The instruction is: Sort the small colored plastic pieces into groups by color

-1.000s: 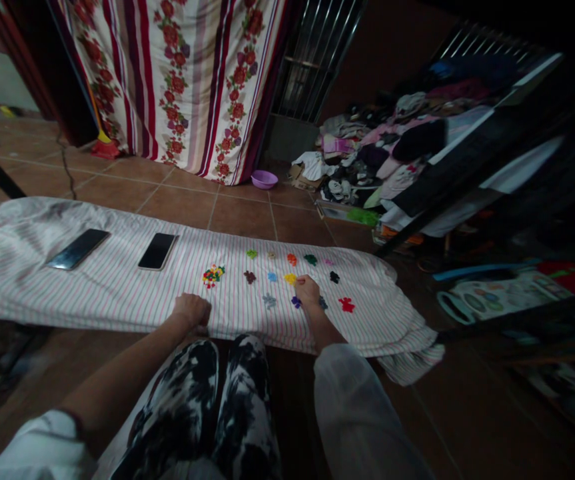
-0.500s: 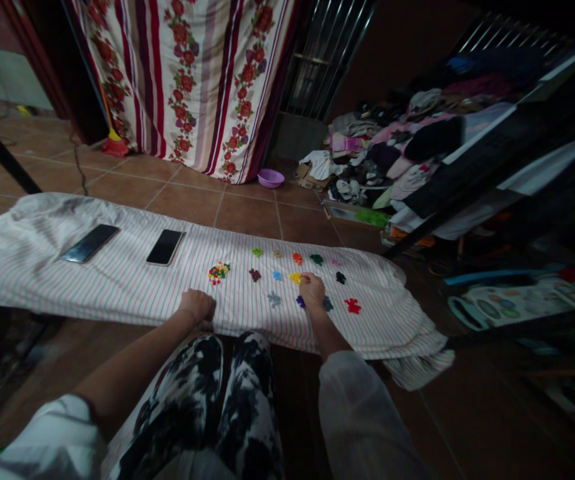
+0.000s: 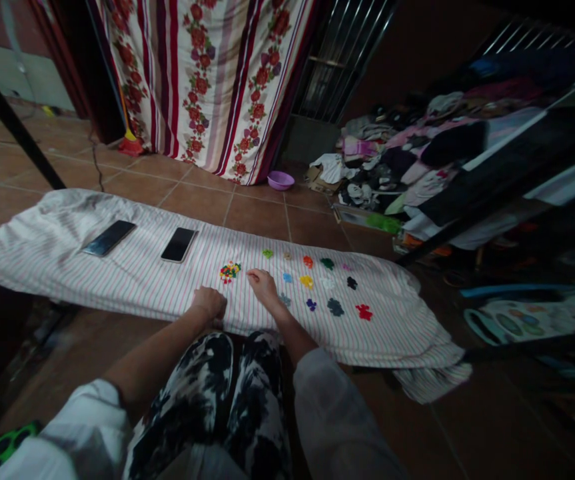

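Note:
My left hand point(image 3: 210, 303) rests curled on the near edge of the striped cloth point(image 3: 132, 287), with no object showing in it. My right hand point(image 3: 263, 285) hovers just right of a mixed pile of small coloured beads point(image 3: 230, 271). Its thumb and forefinger are drawn close together; anything between them is too small to make out. Sorted by colour, little heaps lie to the right: yellow beads point(image 3: 306, 282), light blue beads point(image 3: 288, 277), purple beads point(image 3: 311, 305), dark grey beads point(image 3: 336, 307), red beads point(image 3: 364, 312) and black beads point(image 3: 352, 283). My right hand hides the brown heap.
Two phones lie on the cloth's left part, a dark one point(image 3: 110, 238) and another one point(image 3: 179, 245). Farther back are a flowered curtain point(image 3: 222, 87), a purple basin point(image 3: 280, 180) and a pile of clothes point(image 3: 392, 153). Dark bars point(image 3: 12, 113) flank the bench.
My right hand has moved left from the yellow heap to beside the mixed pile. My left hand keeps its place on the cloth edge. The whole view has shifted slightly.

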The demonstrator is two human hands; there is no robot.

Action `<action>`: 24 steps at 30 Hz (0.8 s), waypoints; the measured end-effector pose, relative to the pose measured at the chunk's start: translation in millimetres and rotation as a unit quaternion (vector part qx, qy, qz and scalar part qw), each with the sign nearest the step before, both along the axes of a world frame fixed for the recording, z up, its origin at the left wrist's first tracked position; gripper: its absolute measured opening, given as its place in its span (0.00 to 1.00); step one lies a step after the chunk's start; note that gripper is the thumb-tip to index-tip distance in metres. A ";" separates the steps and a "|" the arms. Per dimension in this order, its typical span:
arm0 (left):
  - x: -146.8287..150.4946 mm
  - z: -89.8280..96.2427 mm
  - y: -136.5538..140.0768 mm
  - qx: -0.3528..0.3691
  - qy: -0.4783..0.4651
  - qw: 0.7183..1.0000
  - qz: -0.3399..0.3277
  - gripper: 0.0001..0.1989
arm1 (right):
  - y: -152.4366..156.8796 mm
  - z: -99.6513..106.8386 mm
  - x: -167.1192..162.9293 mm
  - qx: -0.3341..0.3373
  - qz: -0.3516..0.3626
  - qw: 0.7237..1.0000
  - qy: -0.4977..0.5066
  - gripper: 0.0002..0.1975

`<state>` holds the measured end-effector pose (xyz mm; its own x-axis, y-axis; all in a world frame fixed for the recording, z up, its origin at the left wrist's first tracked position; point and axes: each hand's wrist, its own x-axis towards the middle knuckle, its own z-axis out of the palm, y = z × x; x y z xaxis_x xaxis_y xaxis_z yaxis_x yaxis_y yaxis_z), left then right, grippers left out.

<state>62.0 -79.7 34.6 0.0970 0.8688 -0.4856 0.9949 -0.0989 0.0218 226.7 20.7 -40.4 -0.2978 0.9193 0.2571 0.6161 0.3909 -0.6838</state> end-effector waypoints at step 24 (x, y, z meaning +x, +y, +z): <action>-2.9 0.8 -10.2 0.037 0.005 0.999 0.004 0.15 | -26.0 -12.0 -59.6 -0.065 -0.044 0.993 0.084 0.09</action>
